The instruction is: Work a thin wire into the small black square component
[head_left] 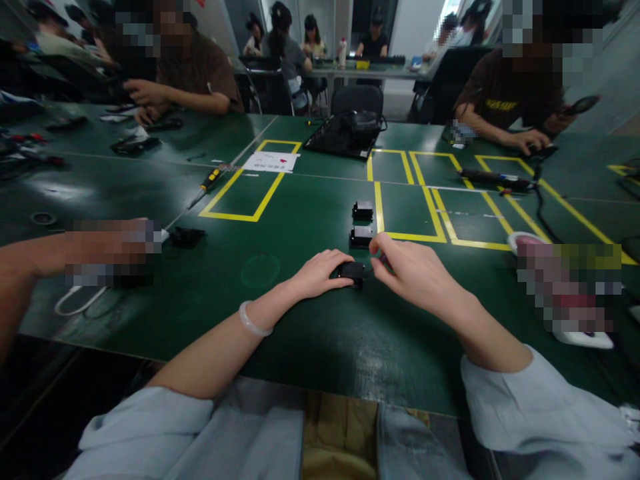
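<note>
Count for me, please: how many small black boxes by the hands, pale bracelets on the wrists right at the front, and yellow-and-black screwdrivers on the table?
Small black boxes: 3
Pale bracelet: 1
Yellow-and-black screwdriver: 1
Total: 5

At the centre of the frame, the grip of our left hand (320, 272) has thumb and fingers on a small black box (352, 271) on the green counter (320, 347); a pale bracelet (255, 320) rings our left wrist. To its right, the grip of our right hand (417, 267) brings thumb and finger near the box; we cannot tell what they pinch. Just above, we see two similar black cases (361, 235). Yellow tape (475, 245) marks the middle and right, and a white paper (273, 161) and a screwdriver (211, 179) lie upper left of centre. A black bag (345, 130) sits at upper centre. A co-worker's forearm (37, 253) enters at left.
</note>
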Demonstrator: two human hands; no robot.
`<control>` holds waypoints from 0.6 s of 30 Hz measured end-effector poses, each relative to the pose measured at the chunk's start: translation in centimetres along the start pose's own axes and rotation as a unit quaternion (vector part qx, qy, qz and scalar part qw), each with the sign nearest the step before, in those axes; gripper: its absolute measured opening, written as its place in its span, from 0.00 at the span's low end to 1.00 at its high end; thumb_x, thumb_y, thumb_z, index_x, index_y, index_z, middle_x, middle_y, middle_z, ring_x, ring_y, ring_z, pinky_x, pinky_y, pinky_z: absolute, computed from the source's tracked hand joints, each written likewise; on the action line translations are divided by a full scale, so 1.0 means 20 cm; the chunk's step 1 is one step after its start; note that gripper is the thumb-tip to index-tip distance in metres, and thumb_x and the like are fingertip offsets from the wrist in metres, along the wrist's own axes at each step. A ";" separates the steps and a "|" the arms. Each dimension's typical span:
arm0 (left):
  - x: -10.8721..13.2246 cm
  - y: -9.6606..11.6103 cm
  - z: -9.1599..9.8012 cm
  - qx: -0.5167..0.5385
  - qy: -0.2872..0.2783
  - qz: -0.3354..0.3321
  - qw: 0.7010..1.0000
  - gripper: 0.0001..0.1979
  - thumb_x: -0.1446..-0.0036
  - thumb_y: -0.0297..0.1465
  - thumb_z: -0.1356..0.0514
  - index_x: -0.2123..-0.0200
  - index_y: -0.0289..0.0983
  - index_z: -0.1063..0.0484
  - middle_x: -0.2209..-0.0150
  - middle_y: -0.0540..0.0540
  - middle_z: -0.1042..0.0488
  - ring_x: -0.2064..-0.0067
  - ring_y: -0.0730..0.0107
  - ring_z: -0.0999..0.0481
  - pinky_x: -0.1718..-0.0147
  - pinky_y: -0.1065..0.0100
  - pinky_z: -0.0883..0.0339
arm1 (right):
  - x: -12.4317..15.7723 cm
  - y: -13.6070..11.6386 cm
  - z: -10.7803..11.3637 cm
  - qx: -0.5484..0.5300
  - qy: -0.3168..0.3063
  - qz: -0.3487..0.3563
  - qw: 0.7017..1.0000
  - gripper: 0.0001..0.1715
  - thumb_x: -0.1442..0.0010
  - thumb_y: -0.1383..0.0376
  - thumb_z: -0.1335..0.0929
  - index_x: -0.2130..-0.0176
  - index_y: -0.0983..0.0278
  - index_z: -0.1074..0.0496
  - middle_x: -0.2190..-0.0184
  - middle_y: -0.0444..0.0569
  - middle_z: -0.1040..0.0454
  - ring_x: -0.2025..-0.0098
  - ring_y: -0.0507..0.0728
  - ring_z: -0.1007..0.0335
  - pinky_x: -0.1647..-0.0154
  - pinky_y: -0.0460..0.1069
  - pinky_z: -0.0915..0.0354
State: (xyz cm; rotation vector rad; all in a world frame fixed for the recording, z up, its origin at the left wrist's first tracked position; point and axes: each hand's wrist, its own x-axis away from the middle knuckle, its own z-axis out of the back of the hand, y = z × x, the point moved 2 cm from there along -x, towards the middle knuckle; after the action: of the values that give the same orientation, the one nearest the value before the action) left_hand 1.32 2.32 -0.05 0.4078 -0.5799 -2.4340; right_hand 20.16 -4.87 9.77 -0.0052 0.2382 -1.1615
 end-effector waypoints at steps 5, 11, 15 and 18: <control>0.00 -0.01 -0.01 -0.002 -0.003 -0.005 1.000 0.22 0.38 0.46 0.42 0.46 0.41 0.34 0.51 0.43 0.29 0.51 0.58 0.31 0.52 0.59 0.36 | -0.01 0.00 0.00 0.028 -0.025 -0.008 0.999 0.13 0.32 0.58 0.43 0.59 0.62 0.35 0.72 0.48 0.25 0.71 0.56 0.30 0.73 0.47 0.50; 0.00 -0.02 -0.01 0.001 0.001 -0.003 1.000 0.22 0.38 0.47 0.42 0.47 0.41 0.34 0.51 0.43 0.29 0.51 0.57 0.30 0.52 0.59 0.36 | 0.00 0.00 -0.01 -0.008 -0.007 0.014 1.000 0.12 0.35 0.64 0.40 0.52 0.63 0.38 0.68 0.47 0.24 0.70 0.56 0.29 0.72 0.47 0.48; 0.00 -0.02 -0.01 0.001 0.001 -0.003 1.000 0.21 0.38 0.46 0.42 0.47 0.41 0.34 0.51 0.43 0.29 0.51 0.58 0.30 0.52 0.59 0.36 | 0.00 -0.01 0.00 -0.001 -0.011 0.012 1.000 0.12 0.33 0.58 0.41 0.55 0.63 0.36 0.70 0.48 0.24 0.70 0.56 0.30 0.72 0.47 0.49; 0.00 -0.02 -0.02 -0.002 -0.001 0.000 1.000 0.22 0.38 0.46 0.42 0.46 0.41 0.34 0.51 0.43 0.29 0.51 0.58 0.31 0.52 0.59 0.36 | -0.01 -0.01 0.00 0.035 -0.027 0.003 0.999 0.15 0.32 0.57 0.42 0.59 0.63 0.33 0.72 0.48 0.24 0.71 0.57 0.30 0.72 0.48 0.51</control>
State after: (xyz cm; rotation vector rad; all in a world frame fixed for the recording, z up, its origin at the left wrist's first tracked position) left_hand 1.33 2.54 -0.53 0.4046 -0.5765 -2.4341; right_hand 19.94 -4.80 9.89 0.0260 0.1487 -1.1616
